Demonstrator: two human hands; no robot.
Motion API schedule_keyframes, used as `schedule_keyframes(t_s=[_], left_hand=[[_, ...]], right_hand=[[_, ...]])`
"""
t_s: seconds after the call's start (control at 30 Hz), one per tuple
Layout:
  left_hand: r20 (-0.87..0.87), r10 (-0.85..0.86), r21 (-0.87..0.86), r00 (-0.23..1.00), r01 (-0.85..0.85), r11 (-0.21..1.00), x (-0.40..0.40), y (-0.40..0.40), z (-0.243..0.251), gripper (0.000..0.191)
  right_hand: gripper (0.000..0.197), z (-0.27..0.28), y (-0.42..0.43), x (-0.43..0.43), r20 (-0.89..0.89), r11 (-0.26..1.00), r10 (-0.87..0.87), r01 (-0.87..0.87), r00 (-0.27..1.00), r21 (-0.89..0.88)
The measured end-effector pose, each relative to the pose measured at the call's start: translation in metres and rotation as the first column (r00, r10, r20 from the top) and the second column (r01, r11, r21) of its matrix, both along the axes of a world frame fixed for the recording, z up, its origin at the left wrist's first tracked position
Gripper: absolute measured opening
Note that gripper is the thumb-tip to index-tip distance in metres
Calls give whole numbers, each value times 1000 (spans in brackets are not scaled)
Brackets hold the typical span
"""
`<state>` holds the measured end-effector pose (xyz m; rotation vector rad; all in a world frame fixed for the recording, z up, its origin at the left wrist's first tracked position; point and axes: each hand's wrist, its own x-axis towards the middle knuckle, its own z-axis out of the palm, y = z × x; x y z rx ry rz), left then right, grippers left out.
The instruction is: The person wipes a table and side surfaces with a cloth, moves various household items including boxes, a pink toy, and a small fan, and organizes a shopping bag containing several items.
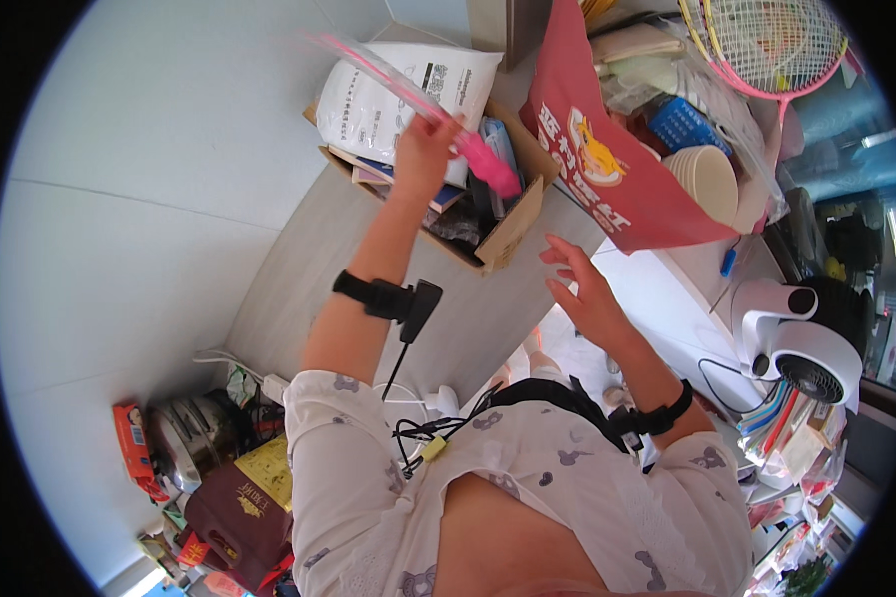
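My left hand (pixel 423 153) grips a long pink and clear plastic stick with a lumpy bright pink end (pixel 493 168). Its far end is blurred, so I cannot tell exactly what it is. Both lie above an open cardboard box (pixel 519 224) on the grey wood-look tabletop (pixel 284 276). Inside the box are a white plastic package (pixel 377 97) bearing print, some books (pixel 448 198) and dark items partly hidden by the stick. My right hand (pixel 586 298) is in the air near the box's front corner, fingers apart and holding nothing.
Right of the box stands a red paper bag (pixel 567 160) with stacked paper cups (pixel 698 179) and a blue box (pixel 687 125). Badminton rackets (pixel 773 45) lean above it. A white fan (pixel 806 366) is at right. A metal toaster (pixel 190 433) and maroon box (pixel 239 515) sit lower left.
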<state>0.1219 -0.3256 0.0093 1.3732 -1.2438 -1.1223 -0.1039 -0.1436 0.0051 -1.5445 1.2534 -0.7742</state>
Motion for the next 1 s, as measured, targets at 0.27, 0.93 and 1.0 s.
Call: schedule_keyframes(t_s=[0.27, 0.93, 1.0], left_hand=[[517, -63, 105, 853, 9, 994, -20, -16, -35, 47], [530, -79, 215, 844, -43, 976, 38, 21, -21, 45], [612, 103, 93, 784, -201, 975, 80, 43, -35, 36]], right_hand=[[49, -27, -14, -19, -10, 999, -22, 22, 1000, 39], [46, -55, -42, -22, 90, 986, -30, 14, 996, 165], [47, -57, -40, -21, 158, 976, -62, 27, 985, 215]])
